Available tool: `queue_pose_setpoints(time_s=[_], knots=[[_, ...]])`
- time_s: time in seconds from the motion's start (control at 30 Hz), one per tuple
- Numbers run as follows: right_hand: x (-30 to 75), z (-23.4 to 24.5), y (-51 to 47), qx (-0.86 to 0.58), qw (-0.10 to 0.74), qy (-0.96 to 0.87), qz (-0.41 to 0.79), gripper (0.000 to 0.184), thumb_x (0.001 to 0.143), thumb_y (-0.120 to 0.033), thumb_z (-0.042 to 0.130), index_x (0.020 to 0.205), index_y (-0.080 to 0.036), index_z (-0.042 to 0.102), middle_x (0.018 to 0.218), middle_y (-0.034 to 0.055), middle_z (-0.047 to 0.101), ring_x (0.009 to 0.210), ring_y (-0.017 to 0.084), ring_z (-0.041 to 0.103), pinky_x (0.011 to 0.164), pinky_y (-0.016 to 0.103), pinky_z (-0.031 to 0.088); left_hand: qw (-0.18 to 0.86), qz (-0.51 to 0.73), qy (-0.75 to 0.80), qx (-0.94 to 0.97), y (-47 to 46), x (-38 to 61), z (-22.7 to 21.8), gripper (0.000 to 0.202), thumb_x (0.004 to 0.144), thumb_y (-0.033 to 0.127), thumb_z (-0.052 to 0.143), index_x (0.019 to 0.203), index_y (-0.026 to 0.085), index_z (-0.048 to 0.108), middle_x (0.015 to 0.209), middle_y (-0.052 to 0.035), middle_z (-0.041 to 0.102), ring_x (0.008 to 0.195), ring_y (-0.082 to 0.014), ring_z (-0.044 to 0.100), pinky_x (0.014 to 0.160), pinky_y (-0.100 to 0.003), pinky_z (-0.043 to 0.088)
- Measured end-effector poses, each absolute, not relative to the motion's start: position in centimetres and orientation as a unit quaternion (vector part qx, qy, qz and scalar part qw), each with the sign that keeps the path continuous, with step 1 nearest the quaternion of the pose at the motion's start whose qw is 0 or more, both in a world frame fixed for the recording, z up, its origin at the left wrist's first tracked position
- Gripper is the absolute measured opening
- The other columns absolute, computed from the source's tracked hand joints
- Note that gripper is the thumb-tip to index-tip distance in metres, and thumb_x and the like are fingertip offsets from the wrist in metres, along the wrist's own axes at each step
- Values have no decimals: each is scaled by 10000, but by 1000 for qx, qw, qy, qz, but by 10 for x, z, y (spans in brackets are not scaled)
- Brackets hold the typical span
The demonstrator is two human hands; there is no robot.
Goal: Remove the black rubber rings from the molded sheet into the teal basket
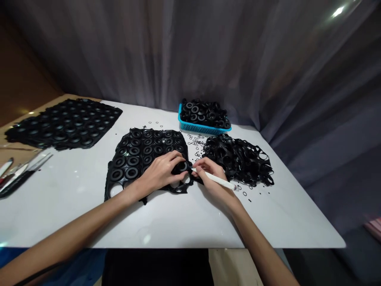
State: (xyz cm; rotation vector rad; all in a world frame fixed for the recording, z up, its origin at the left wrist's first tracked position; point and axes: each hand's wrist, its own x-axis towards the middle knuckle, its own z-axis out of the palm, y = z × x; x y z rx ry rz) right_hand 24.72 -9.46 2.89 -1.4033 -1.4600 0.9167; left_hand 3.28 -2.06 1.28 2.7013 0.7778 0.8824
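Observation:
A black rubber sheet [138, 150] moulded with rows of thick rings lies in the middle of the white table. At its right edge, my left hand [162, 169] has thumb and fingers curled round one black rubber ring [182, 167]. In my right hand [212, 178] is a slim white pen-like tool [220, 181], held like a pencil. Its tip points left, close to that ring and the sheet's edge; whether it touches them I cannot tell. Round holes show along the sheet's near edge, partly covered by my left hand.
A blue basket [205, 128] heaped with black rings stands at the back. Right of the sheet lies a pile of holed black scrap [238, 159], with tiny rings scattered around. Another moulded sheet [65, 124] is at far left, beside tweezers [38, 162] and other tools. A grey curtain [149, 51] hangs behind.

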Motion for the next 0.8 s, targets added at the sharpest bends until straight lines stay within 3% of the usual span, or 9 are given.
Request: queue_pose_setpoints(time_s=[0.2,0.6,0.8], knots=[[248,32,-98,-541,480,-585,368,111,985,-346,595,974,-247,643,944,10,685,856,193,711,789,325,570,115,315,274,901,-23,36,9,295,991,350,728,1197,157,643,1202,-97,679,1006,-252,735,836,-367,620],[247,32,-96,-559,420,-637,324,82,978,-285,566,986,-246,637,923,0,682,839,185,656,756,301,486,19,334,267,904,-20,39,-1,258,988,339,725,1148,146,666,1010,-59,670,810,-216,718,673,-317,600],[240,31,-97,-560,410,-651,308,121,1020,-314,530,998,-247,630,880,-16,661,806,171,616,723,282,455,4,351,282,893,-19,41,-7,234,946,293,733,1102,141,647,1007,-58,664,764,-199,705,643,-296,586]])
